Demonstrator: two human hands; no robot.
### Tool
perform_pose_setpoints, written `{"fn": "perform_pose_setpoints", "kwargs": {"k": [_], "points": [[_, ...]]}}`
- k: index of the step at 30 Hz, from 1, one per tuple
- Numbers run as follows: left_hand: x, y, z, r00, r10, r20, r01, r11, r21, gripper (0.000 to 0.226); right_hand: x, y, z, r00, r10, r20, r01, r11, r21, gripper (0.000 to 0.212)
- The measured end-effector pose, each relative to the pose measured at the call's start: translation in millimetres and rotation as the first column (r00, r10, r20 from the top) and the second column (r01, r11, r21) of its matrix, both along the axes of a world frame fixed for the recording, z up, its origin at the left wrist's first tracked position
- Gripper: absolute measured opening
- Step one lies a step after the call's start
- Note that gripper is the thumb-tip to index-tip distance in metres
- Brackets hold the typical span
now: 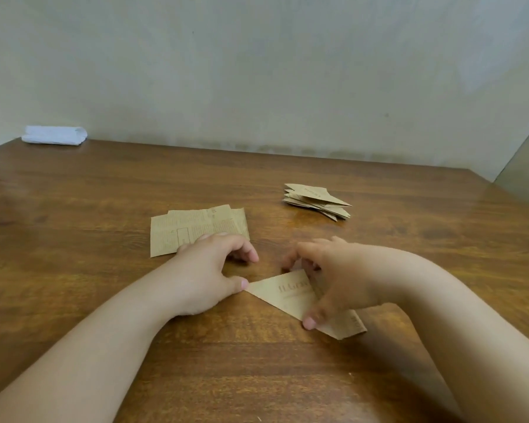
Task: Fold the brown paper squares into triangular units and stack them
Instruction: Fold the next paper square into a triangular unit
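Wall (257,71): pale and plain, it runs behind the far edge of the worktop.
Worktop (89,209): brown wood grain with a slight shine, it carries all the paper.
Left hand (208,270): it lies palm down beside the near right corner of the squares. The thumb tip presses the left point of the sheet against the wood, and the other fingers are loosely bent above the worktop, holding nothing that I can see.
Right hand (336,279): it arches over the right part of the sheet. The thumb presses down on the sheet's near edge, while the fingers curl over its far side. Whether they pinch a flap there I cannot tell, because the hand hides it.
Hands: they sit close together but do not touch, one at each end of the sheet.
Squares (193,232): a loose, uneven pile of flat brown printed sheets lies left of centre, with its near right corner under the left hand's fingers.
Sheet (287,296): brown paper with faint print, folded flat into a triangle shape, lies near the front of the worktop between the hands. Its right end sticks out past the right wrist.
Stack (316,201): folded triangular units are piled untidily at the far right, well apart from both hands.
Cloth (54,135): a white folded bundle sits at the far left corner against the wall.
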State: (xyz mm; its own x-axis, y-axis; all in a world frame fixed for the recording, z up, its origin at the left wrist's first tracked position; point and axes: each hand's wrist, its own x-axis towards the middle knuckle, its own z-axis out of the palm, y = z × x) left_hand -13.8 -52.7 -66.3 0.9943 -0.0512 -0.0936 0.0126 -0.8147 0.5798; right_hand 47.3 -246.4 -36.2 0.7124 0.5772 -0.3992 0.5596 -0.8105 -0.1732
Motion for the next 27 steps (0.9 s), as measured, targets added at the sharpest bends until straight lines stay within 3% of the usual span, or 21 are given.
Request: {"fn": "perform_pose_setpoints", "kwargs": {"k": [3, 8, 13, 16, 18, 21, 23, 27], "points": [[2, -2, -2, 0.997, 0.028, 0.076, -0.028, 1.0, 0.004, 0.03, 1, 2, 0, 0.998, -0.04, -0.049, 0.041, 0.999, 0.002, 0.07], [3, -5, -7, 0.985, 0.054, 0.166, -0.056, 0.998, 0.008, 0.034, 1, -2, -5, 0.999, -0.038, -0.003, 0.038, 0.997, 0.061, 0.061], [2, -5, -10, 0.955, 0.182, 0.233, -0.143, 0.974, -0.176, 0.023, 4, -14, -17, 0.985, -0.146, -0.093, 0.17, 0.909, 0.381, 0.033], [2, -10, -10, 0.949, 0.251, 0.189, -0.181, 0.928, -0.325, 0.025, 8, -15, -20, 0.957, -0.206, -0.205, 0.289, 0.743, 0.603, 0.018], [1, -16, -9, 0.943, 0.31, 0.119, -0.225, 0.861, -0.457, 0.026, 7, -14, -17, 0.902, -0.243, -0.356, 0.431, 0.524, 0.734, 0.008], [0, -23, -6, 0.93, 0.366, -0.016, -0.294, 0.72, -0.628, 0.028, 0, -8, -14, 0.809, -0.162, -0.565, 0.588, 0.233, 0.775, 0.006], [-1, -26, -1, 0.938, 0.337, -0.078, -0.293, 0.656, -0.695, 0.022, -4, -4, -15, 0.795, -0.105, -0.597, 0.606, 0.17, 0.777, 0.007], [-3, -25, 5, 0.949, 0.302, -0.087, -0.258, 0.591, -0.764, 0.011, -6, -1, -17, 0.808, -0.077, -0.584, 0.589, 0.146, 0.795, 0.018]]}}
